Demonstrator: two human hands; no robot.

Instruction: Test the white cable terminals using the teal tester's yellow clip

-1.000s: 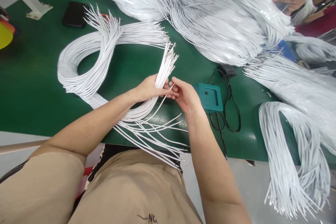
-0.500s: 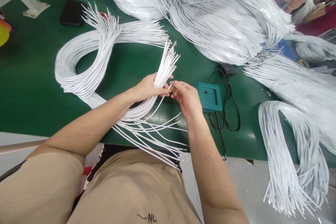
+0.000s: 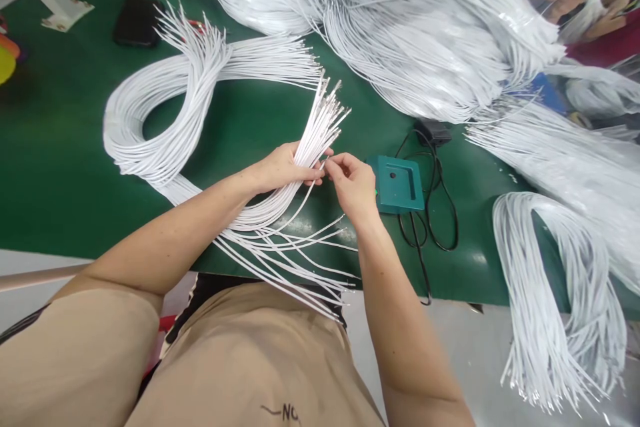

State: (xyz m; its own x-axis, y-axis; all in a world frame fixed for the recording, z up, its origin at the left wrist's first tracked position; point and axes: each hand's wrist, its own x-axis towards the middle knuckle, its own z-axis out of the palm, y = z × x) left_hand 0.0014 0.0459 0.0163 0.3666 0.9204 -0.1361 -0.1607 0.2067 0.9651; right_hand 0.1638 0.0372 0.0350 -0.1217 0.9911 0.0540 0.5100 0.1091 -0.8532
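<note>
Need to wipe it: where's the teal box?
Head view: the teal box sits on the green table, just right of the right hand, near the black corded block.

White wires [image 3: 311, 130] are showing silvery tips [image 3: 336, 101], bench [image 3: 65, 167] is gleaming dark green, teal box [image 3: 395, 195] and black cord [image 3: 421, 260] are contrasting, beige shirt [image 3: 240, 347] is bearing black lettering [image 3: 290, 412]

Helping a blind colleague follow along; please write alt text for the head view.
A person's left hand holds a bundle of white wires over a green table, while the right hand pinches one wire near its end. A coil, larger heaps and a teal box lie around.
</note>
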